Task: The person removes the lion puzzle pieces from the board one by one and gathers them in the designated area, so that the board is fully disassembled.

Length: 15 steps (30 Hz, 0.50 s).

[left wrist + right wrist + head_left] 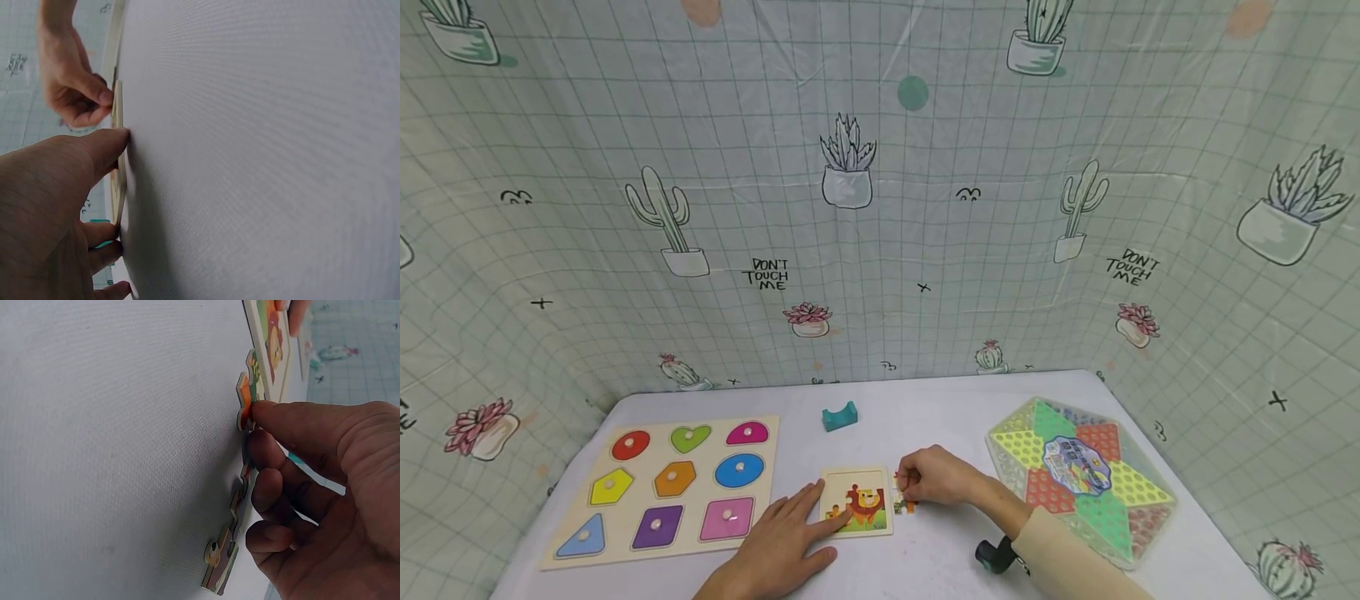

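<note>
A small wooden jigsaw board (887, 525) with a lion picture lies on the white table. My left hand (778, 542) rests beside it, fingers spread, with the index finger reaching over the picture's lower left. In the left wrist view the left thumb (112, 144) is at the board's edge. Just right of the board, my right hand (942, 475) has its fingers curled. Its thumb and index finger pinch an orange and green jigsaw piece (244, 400). More jigsaw pieces (220, 565) lie on the table under the right hand, partly hidden by the fingers.
A wooden shape board with knobbed pieces (767, 475) lies at the left. A teal curved block (840, 416) stands behind the jigsaw. To the right are a hexagonal Chinese checkers board (1101, 508) and a dark object (995, 556) by the right sleeve. A printed curtain (880, 250) hangs behind.
</note>
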Motion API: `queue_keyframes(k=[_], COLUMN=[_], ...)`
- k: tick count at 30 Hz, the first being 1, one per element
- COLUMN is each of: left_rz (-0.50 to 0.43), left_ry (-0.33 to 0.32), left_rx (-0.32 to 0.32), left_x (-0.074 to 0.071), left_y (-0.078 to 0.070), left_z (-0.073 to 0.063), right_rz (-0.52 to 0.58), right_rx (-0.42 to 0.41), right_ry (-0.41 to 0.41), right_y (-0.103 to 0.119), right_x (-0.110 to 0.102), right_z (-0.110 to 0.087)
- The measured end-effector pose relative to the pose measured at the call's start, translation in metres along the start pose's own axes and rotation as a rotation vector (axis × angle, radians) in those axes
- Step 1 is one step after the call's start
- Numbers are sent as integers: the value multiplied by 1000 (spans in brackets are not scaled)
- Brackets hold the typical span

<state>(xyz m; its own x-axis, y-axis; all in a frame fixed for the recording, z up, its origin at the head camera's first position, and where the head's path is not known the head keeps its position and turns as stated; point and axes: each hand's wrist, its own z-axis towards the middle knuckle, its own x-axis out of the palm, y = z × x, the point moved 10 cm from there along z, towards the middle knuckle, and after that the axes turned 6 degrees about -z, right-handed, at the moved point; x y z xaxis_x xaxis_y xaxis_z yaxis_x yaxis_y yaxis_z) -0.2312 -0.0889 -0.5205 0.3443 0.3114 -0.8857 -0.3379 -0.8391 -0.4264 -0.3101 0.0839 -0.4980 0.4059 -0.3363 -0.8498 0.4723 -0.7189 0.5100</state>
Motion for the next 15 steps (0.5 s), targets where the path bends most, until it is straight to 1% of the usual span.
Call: queue_keyframes(k=[15], left_rz=[5], left_ry=[7], left_rx=[-11], left_x=[1], left_y=[0], left_z=[1], right_rz=[9], right_rx=[4], right_ry=[0], right_y=[-1], right_x=[1], right_z=[0])
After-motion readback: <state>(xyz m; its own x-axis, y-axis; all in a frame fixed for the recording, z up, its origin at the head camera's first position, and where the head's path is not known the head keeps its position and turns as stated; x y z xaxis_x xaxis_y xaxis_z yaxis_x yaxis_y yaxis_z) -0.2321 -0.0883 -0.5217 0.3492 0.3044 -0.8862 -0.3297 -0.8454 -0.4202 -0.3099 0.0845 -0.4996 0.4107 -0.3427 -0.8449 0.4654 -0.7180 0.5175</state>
